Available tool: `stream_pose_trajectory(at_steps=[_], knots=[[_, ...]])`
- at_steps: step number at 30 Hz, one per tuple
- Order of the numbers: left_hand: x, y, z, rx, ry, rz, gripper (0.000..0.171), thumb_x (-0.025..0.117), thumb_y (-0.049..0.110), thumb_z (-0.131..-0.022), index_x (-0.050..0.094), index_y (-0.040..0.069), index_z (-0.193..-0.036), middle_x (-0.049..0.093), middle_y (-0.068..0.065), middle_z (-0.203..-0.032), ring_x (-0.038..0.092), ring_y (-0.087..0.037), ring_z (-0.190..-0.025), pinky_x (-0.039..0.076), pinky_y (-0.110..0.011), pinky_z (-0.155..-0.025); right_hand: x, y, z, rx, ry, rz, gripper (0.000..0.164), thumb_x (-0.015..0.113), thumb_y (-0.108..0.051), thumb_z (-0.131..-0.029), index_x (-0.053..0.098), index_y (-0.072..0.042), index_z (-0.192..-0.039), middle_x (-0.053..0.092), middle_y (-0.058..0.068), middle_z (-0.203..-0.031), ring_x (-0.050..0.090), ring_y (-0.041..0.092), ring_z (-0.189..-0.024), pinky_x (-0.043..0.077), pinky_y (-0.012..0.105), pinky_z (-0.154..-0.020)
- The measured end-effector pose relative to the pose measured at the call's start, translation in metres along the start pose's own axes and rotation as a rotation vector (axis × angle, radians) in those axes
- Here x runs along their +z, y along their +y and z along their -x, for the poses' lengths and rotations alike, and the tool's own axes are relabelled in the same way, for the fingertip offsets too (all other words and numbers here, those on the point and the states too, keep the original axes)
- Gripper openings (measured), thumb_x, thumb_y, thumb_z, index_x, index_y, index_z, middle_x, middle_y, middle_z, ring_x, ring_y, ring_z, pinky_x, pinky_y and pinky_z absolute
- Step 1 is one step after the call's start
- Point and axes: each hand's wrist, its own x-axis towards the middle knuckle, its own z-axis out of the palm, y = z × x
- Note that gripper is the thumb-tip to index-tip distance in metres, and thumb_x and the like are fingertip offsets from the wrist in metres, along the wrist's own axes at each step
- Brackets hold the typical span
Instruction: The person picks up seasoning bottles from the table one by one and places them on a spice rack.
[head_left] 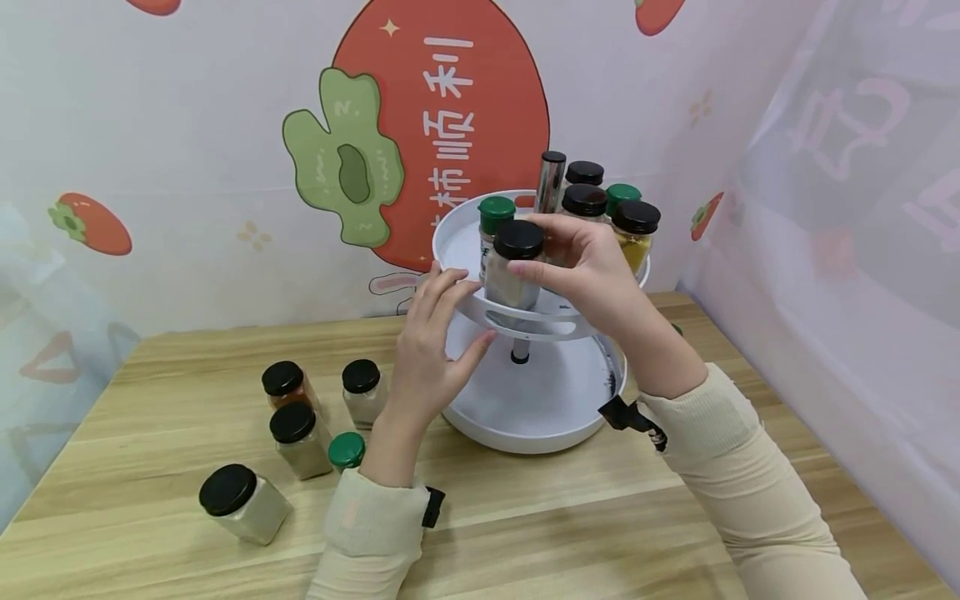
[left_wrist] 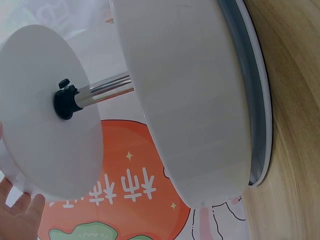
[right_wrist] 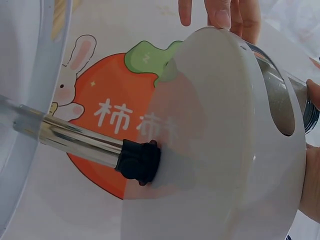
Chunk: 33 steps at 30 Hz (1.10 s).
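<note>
My right hand [head_left: 592, 262] grips a square jar with a black lid [head_left: 512, 279] between thumb and fingers, at the near side of the upper tier [head_left: 452, 229] of a white two-tier rack. Through the slot in the tier's wall, part of that jar [right_wrist: 279, 102] shows in the right wrist view. My left hand [head_left: 429, 350] touches the left rim of the same tier, its fingers extended and the thumb lower. Just behind the gripped jar stands a green-lidded shaker [head_left: 495, 215]. A jar of yellow powder [head_left: 636, 237] is among several containers beyond my right hand.
On the wooden table [head_left: 525, 525], left of the rack, are several black-lidded jars, including one tilted jar [head_left: 251, 508], and a green-lidded container [head_left: 347, 450]. The rack's lower tray [head_left: 517, 421] sits under the upper tier, joined by a metal post [right_wrist: 82, 142].
</note>
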Motion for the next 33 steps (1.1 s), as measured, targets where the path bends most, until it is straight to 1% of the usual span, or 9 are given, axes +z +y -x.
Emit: stream_pose_trajectory(at_steps=[7,14,20,27,33], knots=[[0.0,-0.002,-0.001,0.013,0.006,0.001,0.054,0.078,0.024,-0.086,0.056,0.011,-0.134,0.051,-0.008,-0.143,0.035,-0.032,-0.147,0.034,-0.041,-0.122,0.0,0.0,-0.002,0.047,-0.016,-0.021,0.046,0.072,-0.001,-0.088,0.061,-0.002,-0.133,0.065,0.013,-0.126,0.066,0.013,-0.09,0.057,0.019,-0.08],[-0.001,0.0,-0.001,0.0,0.001,-0.001,0.054,0.079,0.024,-0.086,0.056,0.011,-0.133,0.051,-0.008,-0.143,0.035,-0.032,-0.148,0.034,-0.045,-0.122,-0.001,0.001,-0.003,0.081,-0.053,-0.008,0.046,0.07,-0.007,-0.091,0.059,-0.005,-0.136,0.063,0.012,-0.128,0.063,0.016,-0.094,0.055,0.02,-0.081],[-0.001,0.0,-0.001,-0.005,-0.007,-0.006,0.054,0.078,0.024,-0.086,0.056,0.012,-0.134,0.051,-0.007,-0.143,0.034,-0.032,-0.148,0.034,-0.045,-0.121,-0.006,0.003,-0.002,0.048,-0.082,-0.02,0.046,0.068,-0.004,-0.091,0.058,-0.004,-0.136,0.062,0.011,-0.13,0.066,0.016,-0.097,0.056,0.019,-0.083],[-0.001,-0.001,0.0,-0.008,0.0,0.005,0.055,0.079,0.023,-0.085,0.056,0.011,-0.133,0.051,-0.007,-0.144,0.033,-0.032,-0.148,0.034,-0.045,-0.122,-0.015,0.003,0.005,0.02,-0.079,-0.038,0.046,0.066,-0.002,-0.092,0.056,-0.003,-0.137,0.062,0.01,-0.131,0.068,0.013,-0.106,0.056,0.02,-0.093],[0.0,0.0,-0.001,-0.01,-0.002,0.004,0.054,0.079,0.024,-0.086,0.056,0.011,-0.133,0.051,-0.007,-0.144,0.034,-0.032,-0.148,0.035,-0.044,-0.121,-0.02,0.005,0.012,-0.003,-0.077,-0.044,0.05,0.066,0.002,-0.091,0.053,-0.002,-0.139,0.059,0.007,-0.135,0.066,0.013,-0.111,0.055,0.02,-0.095]])
